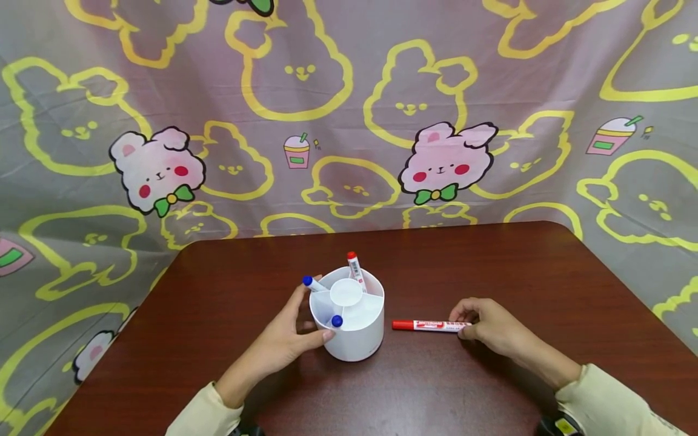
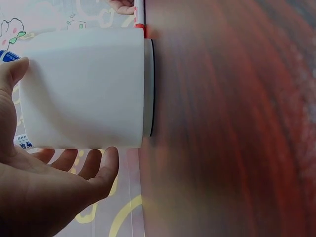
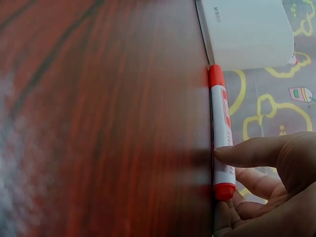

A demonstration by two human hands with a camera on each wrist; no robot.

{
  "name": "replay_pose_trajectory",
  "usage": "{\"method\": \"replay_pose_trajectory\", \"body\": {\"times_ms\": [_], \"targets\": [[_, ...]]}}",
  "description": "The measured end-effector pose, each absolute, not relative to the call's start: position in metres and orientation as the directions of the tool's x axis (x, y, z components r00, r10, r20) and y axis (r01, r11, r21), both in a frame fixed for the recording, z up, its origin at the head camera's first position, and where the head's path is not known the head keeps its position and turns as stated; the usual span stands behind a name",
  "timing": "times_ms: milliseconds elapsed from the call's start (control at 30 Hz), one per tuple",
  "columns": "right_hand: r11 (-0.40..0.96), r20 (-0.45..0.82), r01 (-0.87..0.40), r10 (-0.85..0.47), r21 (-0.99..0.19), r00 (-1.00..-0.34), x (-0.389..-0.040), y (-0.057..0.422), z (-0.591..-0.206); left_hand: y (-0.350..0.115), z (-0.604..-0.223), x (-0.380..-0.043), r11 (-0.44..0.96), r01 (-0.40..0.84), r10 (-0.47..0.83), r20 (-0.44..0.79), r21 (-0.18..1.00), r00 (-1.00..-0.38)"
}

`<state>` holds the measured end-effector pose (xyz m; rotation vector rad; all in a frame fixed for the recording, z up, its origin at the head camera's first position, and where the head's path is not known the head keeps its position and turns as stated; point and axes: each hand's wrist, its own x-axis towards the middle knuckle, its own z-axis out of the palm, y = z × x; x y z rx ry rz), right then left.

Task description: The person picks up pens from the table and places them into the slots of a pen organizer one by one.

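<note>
A white round pen holder [image 1: 357,344] with divided compartments stands upright on the table. My left hand [image 1: 279,340] grips it from the left, thumb at the near rim and fingers along the far side. Inside it lean a blue-capped marker [image 1: 313,283] at the left, another blue-capped marker [image 1: 337,321] near the thumb, and a red-capped marker [image 1: 355,266] at the back. To the right of the holder, a red whiteboard marker [image 1: 428,326] lies along the tabletop, its cap towards the holder. My right hand [image 3: 281,182] pinches its rear end between thumb and fingers.
The dark reddish-brown wooden table [image 1: 245,266] has rounded far corners. Behind and beside it hangs a grey curtain [image 1: 349,79] printed with yellow outlines, rabbits and cups.
</note>
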<state>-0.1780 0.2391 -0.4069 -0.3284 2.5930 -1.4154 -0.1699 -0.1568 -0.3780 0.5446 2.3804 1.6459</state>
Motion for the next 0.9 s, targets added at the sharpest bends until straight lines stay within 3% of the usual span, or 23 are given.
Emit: {"method": "replay_pose_trajectory", "body": {"times_ms": [433,900], "targets": [[0.508,-0.085,-0.077,-0.288,-0.858,-0.954,-0.18,0.238,-0.4,-0.155,-0.378,-0.171,0.312,0.189,0.41,0.047,0.931,-0.911],[0.341,-0.151,0.059,-0.251,-0.938,-0.956,-0.189,0.243,-0.394,-0.156,-0.379,-0.171,0.311,0.164,0.392,0.031,0.936,-0.919]]}}
